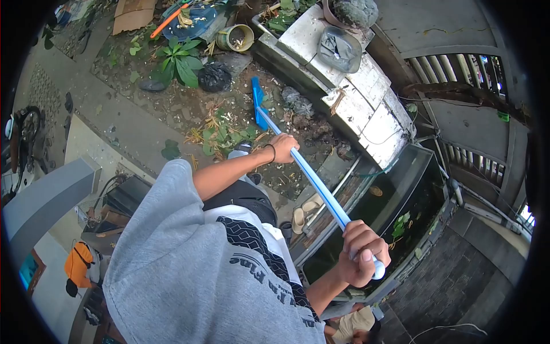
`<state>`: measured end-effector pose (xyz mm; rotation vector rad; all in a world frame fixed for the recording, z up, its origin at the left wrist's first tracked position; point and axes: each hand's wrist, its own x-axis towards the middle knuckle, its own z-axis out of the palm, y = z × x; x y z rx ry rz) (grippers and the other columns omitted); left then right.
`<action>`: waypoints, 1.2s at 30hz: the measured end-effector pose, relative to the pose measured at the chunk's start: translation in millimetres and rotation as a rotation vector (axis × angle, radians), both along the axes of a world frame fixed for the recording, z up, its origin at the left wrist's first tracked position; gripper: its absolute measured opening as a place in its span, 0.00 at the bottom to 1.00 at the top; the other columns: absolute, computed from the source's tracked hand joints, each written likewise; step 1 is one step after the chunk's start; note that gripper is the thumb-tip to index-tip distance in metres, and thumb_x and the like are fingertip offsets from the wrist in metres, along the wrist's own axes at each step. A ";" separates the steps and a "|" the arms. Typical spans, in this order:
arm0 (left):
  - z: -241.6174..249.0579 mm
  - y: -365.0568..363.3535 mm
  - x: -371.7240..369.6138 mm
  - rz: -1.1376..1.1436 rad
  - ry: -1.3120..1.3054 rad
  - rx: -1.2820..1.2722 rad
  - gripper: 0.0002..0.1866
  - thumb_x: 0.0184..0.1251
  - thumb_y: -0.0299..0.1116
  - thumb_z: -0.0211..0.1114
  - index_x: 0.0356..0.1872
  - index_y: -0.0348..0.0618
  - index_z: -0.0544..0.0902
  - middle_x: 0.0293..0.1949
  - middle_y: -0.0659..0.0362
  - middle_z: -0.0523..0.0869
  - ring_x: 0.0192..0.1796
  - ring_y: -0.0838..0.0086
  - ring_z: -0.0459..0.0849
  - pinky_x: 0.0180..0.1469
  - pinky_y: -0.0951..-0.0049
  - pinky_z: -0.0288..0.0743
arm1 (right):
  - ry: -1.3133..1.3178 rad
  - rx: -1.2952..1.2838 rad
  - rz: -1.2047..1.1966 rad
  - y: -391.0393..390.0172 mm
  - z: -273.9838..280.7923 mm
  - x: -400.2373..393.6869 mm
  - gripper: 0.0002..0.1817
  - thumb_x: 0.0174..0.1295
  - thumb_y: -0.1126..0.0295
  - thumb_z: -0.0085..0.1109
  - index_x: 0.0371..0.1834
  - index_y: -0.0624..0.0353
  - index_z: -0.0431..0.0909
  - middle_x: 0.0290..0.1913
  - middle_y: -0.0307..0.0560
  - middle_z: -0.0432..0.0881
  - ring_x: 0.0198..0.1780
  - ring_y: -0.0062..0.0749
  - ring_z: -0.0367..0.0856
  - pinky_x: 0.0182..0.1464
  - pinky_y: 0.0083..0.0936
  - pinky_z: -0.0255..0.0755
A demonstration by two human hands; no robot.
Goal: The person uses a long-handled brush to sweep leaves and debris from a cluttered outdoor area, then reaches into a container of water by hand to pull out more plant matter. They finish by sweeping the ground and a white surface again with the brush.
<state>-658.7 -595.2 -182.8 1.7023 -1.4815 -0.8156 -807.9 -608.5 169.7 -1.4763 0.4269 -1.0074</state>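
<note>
two hands are seen on one long blue plastic broom handle (312, 179), which is held slanted from the lower right up toward the littered ground. the left hand (283, 148), a dark band at its wrist, is wrapped round the shaft partway along, fingers (291, 143) curled shut on it. the right hand (361, 259) is clamped over the white-capped top end, fingers (368, 252) folded tight around the handle. the blue broom head (259, 103) is set down well ahead, on bare soil strewn with dry yellow leaf scraps (220, 133), just beside the white tiled planter wall (344, 86). a black plastic bag (214, 77) lies further off, near a broad-leaved green plant (180, 60). a dark water tank (395, 200) sits under the right hand.

for a clean stroke, it is judged that the head should be kept flat on the soil, the pull led by the lower hand, the top hand used as pivot, and short strokes kept clear of the tank.
</note>
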 end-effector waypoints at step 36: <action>-46.0 285.3 -3.6 0.440 0.008 0.606 0.10 0.44 0.40 0.72 0.29 0.52 0.85 0.30 0.56 0.86 0.38 0.57 0.86 0.41 0.57 0.78 | 0.339 0.075 1.045 74.2 -38.5 47.4 0.12 0.45 0.80 0.57 0.11 0.64 0.64 0.16 0.44 0.69 0.21 0.36 0.71 0.40 0.37 0.72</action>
